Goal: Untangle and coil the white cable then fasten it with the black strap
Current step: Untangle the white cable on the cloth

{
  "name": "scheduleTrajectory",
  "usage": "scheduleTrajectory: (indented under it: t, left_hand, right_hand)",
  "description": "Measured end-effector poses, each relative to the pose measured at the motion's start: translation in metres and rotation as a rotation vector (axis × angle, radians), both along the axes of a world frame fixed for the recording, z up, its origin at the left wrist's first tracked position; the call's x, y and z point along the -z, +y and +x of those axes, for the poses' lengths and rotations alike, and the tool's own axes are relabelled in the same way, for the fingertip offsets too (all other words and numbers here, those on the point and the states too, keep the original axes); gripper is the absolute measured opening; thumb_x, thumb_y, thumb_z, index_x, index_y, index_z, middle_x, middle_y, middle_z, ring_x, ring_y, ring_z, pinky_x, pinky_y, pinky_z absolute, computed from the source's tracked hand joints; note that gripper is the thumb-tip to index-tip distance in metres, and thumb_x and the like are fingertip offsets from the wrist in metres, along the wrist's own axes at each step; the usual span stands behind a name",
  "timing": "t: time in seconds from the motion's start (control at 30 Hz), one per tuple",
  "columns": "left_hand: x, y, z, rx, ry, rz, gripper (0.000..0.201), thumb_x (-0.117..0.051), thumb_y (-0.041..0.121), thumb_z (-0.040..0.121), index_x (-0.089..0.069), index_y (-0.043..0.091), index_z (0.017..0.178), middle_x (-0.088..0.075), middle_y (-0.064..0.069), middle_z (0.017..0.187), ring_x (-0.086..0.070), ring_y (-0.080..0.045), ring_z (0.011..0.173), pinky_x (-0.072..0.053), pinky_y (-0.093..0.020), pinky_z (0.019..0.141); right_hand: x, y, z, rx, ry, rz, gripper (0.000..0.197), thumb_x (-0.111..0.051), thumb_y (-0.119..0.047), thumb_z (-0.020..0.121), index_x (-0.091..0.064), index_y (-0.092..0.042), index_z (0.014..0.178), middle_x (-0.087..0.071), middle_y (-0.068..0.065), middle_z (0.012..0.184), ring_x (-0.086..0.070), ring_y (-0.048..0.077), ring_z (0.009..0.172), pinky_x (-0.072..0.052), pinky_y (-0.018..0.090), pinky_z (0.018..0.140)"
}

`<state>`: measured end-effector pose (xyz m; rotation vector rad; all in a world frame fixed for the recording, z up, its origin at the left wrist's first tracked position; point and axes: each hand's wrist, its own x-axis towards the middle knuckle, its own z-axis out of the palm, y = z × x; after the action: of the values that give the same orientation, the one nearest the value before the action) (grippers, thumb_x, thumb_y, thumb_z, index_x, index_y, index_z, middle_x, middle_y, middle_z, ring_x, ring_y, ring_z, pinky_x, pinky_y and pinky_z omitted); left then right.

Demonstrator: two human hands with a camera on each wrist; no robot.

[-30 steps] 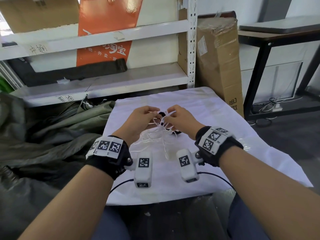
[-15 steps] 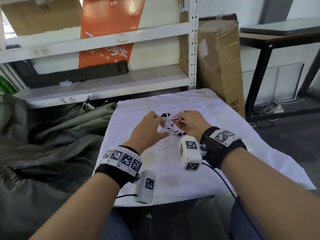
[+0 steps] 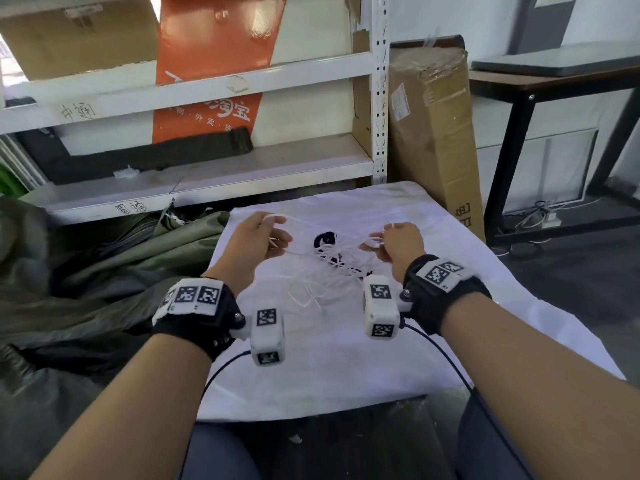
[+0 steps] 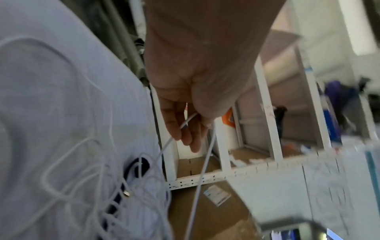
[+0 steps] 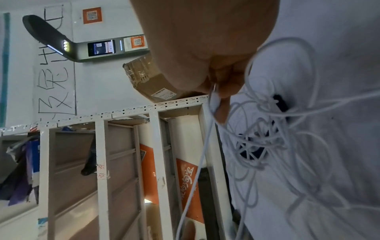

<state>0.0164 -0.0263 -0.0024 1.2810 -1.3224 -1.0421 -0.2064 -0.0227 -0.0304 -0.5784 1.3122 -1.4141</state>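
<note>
Head view: white cable is thin, still a loose tangle of loops on the white-clothed tabletop, lying over the black strap, mostly hidden under strands. Left hand pinches one strand with curled fingers; right hand pinches the cable's plug end. Hands are spread apart above the tangle. Cable blends into the cloth; the strap's shape is unclear. Wrist views are motion-blurred.

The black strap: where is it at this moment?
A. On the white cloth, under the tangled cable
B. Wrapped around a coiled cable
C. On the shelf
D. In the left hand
A: the black strap lies on the white cloth under loops of the white cable, and neither hand touches it.
</note>
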Motion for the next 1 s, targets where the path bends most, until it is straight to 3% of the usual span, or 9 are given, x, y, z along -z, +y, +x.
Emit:
scheduleTrajectory:
  t: [0.07, 0.17, 0.37, 0.43, 0.53, 0.7, 0.83, 0.93, 1.0]
  left_hand:
    - [-0.005, -0.007, 0.008, -0.156, 0.267, 0.106, 0.025, -0.032, 0.012, 0.101, -0.054, 0.013, 0.088, -0.059, 0.004, 0.048, -0.051, -0.005, 0.039, -0.044, -0.014, 0.042]
    - [-0.008, -0.02, 0.032, -0.313, 0.499, 0.186, 0.023, -0.031, 0.008, 0.099, -0.054, 0.01, 0.098, -0.051, 0.007, 0.038, -0.043, -0.003, 0.03, -0.033, -0.011, 0.033]
    - [0.0, -0.007, 0.033, -0.319, 0.249, 0.211, 0.019, -0.036, 0.019, 0.101, -0.053, 0.015, 0.096, -0.059, -0.001, 0.071, -0.047, -0.009, 0.05, -0.037, -0.015, 0.04]
    - [0.006, 0.001, 0.02, -0.213, 0.092, 0.208, 0.019, -0.035, 0.022, 0.102, -0.052, 0.016, 0.109, -0.063, -0.003, 0.08, -0.053, -0.012, 0.057, -0.04, -0.017, 0.046]
    - [0.013, 0.013, 0.0, 0.037, -0.013, 0.32, 0.024, -0.036, 0.027, 0.103, -0.044, 0.024, 0.126, -0.062, -0.013, 0.1, -0.065, -0.021, 0.068, -0.053, -0.021, 0.05]
    - [0.018, 0.022, -0.032, 0.232, 0.138, 0.496, 0.029, -0.052, 0.033, 0.096, -0.05, 0.021, 0.122, -0.053, -0.013, 0.116, -0.064, -0.027, 0.087, -0.061, -0.037, 0.066]
    - [0.021, 0.013, -0.026, 0.034, 0.347, 0.437, 0.016, -0.047, -0.001, 0.092, -0.061, 0.004, 0.095, -0.058, -0.011, 0.085, -0.058, -0.017, 0.07, -0.056, -0.022, 0.055]
    - [0.02, 0.005, -0.006, -0.116, 0.443, 0.381, 0.024, -0.042, -0.006, 0.092, -0.057, 0.003, 0.076, -0.052, -0.011, 0.077, -0.052, -0.017, 0.064, -0.052, -0.017, 0.046]
    - [0.019, 0.003, 0.005, -0.149, 0.484, 0.367, 0.026, -0.04, -0.007, 0.091, -0.055, 0.002, 0.072, -0.05, -0.01, 0.071, -0.051, -0.015, 0.054, -0.048, -0.015, 0.043]
  right_hand:
    - [0.002, 0.001, -0.005, 0.026, 0.001, 0.01, 0.021, -0.03, 0.002, 0.099, -0.05, 0.002, 0.106, -0.062, 0.012, 0.101, -0.062, 0.021, 0.085, -0.045, 0.02, 0.057]
    - [0.012, 0.003, -0.013, 0.101, 0.096, -0.011, 0.019, -0.035, -0.001, 0.098, -0.046, -0.004, 0.112, -0.061, 0.021, 0.108, -0.058, 0.019, 0.065, -0.049, 0.021, 0.054]
    - [0.025, 0.001, -0.01, -0.216, 0.697, 0.038, 0.029, -0.034, 0.0, 0.091, -0.061, -0.008, 0.085, -0.055, 0.008, 0.092, -0.05, 0.026, 0.093, -0.041, 0.033, 0.087]
    - [0.023, 0.003, -0.003, -0.328, 0.752, 0.005, 0.023, -0.039, -0.002, 0.091, -0.054, -0.002, 0.074, -0.044, 0.008, 0.078, -0.041, 0.025, 0.083, -0.034, 0.03, 0.076]
    - [0.018, 0.007, 0.008, -0.349, 0.636, -0.099, 0.025, -0.044, 0.001, 0.092, -0.066, 0.003, 0.103, -0.054, 0.009, 0.08, -0.047, 0.02, 0.072, -0.039, 0.031, 0.067]
    - [-0.002, 0.014, 0.035, -0.569, 0.747, -0.291, 0.024, -0.051, 0.005, 0.087, -0.069, 0.003, 0.103, -0.066, 0.022, 0.095, -0.056, 0.024, 0.083, -0.044, 0.034, 0.078]
    - [-0.01, 0.014, 0.036, -0.812, 0.672, -0.285, 0.029, -0.06, -0.015, 0.091, -0.061, -0.005, 0.119, -0.062, 0.019, 0.118, -0.061, 0.029, 0.104, -0.048, 0.038, 0.097]
    - [-0.009, 0.004, 0.028, -0.589, 0.347, -0.22, 0.031, -0.049, -0.029, 0.098, -0.054, -0.007, 0.119, -0.059, 0.009, 0.116, -0.066, 0.022, 0.093, -0.051, 0.03, 0.089]
    - [0.004, -0.015, 0.021, -0.297, 0.483, -0.141, 0.017, -0.046, -0.02, 0.098, -0.053, -0.005, 0.106, -0.058, 0.008, 0.107, -0.065, 0.021, 0.086, -0.051, 0.03, 0.082]
